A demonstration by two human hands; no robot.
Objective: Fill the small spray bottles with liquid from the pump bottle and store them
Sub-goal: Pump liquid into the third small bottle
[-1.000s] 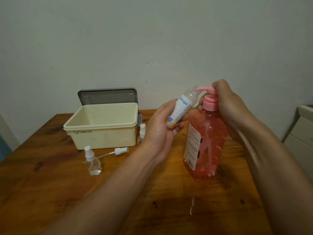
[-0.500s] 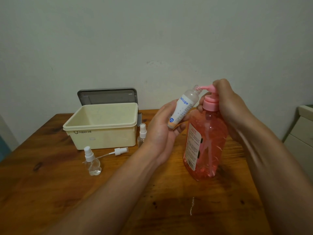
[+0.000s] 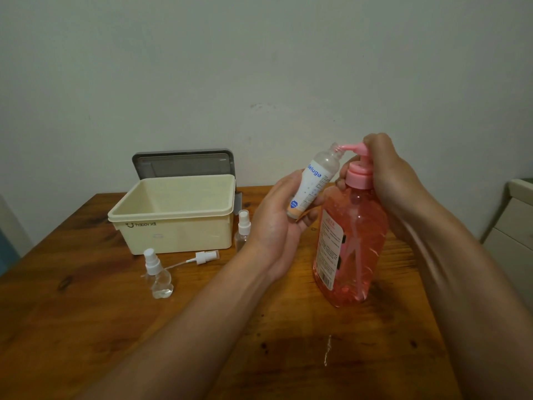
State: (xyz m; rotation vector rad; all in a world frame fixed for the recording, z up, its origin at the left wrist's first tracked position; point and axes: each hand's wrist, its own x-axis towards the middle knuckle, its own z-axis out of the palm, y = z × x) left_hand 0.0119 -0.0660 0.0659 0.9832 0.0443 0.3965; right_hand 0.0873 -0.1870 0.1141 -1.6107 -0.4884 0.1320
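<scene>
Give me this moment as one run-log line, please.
step: filling | left hand: holds small bottle tilted, mouth at spout | right hand: grips pump bottle at head | box: open | table: spray bottles, loose sprayer

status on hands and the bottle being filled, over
Left hand holds small bottle tilted, mouth at pump spout. Right hand grips pump bottle head. Nothing between mouth and spout.

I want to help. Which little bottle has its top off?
The labelled bottle in the left hand; the round bottle and the slim bottle beside the box wear white sprayers.
</scene>
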